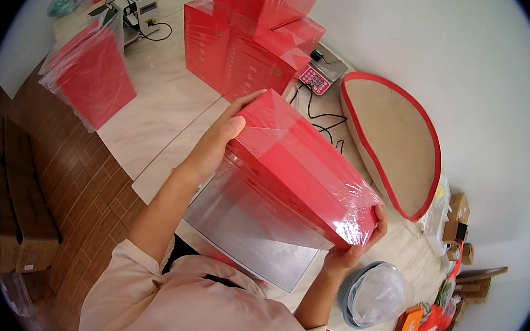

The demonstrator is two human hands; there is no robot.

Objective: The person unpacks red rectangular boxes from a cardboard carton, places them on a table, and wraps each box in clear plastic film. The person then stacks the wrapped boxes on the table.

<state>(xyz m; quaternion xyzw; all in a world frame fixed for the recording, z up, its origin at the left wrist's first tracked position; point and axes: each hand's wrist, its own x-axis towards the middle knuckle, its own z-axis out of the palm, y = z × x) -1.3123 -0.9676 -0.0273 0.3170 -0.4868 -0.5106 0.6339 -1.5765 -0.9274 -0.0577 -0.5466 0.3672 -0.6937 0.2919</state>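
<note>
Between my two hands is a large red box (306, 163) wrapped in shiny clear film, tilted and held in front of my body. My left hand (222, 129) grips its upper left end, thumb on the near edge. The opposite end, where the film glares, is in my right hand (360, 241), fingers wrapped around the corner. Below the box lies a grey-white sheet or panel (252, 234) with a dark border line, partly covered by the box. Several similar red wrapped boxes (249, 62) stand stacked just beyond.
A rounded tray with a red rim (390, 136) leans at the right, near a scale with pink keys (315, 80) and black cables. Red sheets in plastic (95, 72) lie at the table's left edge by a small machine (140, 13). A lined bin (377, 294) stands right; cartons (22, 206) sit left.
</note>
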